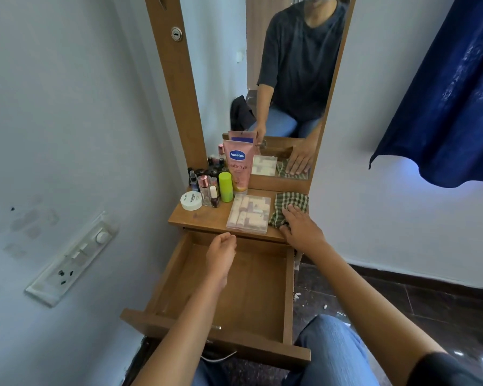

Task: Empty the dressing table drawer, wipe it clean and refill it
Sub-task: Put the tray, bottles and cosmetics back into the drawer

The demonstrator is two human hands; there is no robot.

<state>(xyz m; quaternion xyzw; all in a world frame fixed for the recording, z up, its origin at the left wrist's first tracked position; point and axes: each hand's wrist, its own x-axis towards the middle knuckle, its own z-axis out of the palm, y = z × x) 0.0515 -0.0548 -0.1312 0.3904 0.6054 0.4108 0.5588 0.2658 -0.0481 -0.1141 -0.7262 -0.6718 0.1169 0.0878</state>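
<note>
The wooden drawer (251,296) is pulled out toward me, and nothing lies inside it. My left hand (221,250) hovers over its back part with loosely curled fingers and holds nothing. My right hand (300,227) rests flat on a green checked cloth (289,203) at the right end of the dressing table top (207,218). Beside the cloth lies a clear plastic box (248,213) of small pale items. A pink Vaseline tube (238,162), a lime green bottle (226,186), a white jar (191,200) and several small bottles (208,188) stand on the top's left side.
A tall mirror (276,79) in a wooden frame rises behind the table top. A white wall with a switch panel (73,260) is close on the left. A blue curtain (444,93) hangs at the upper right. Dark floor tiles (402,302) lie to the right of my knee.
</note>
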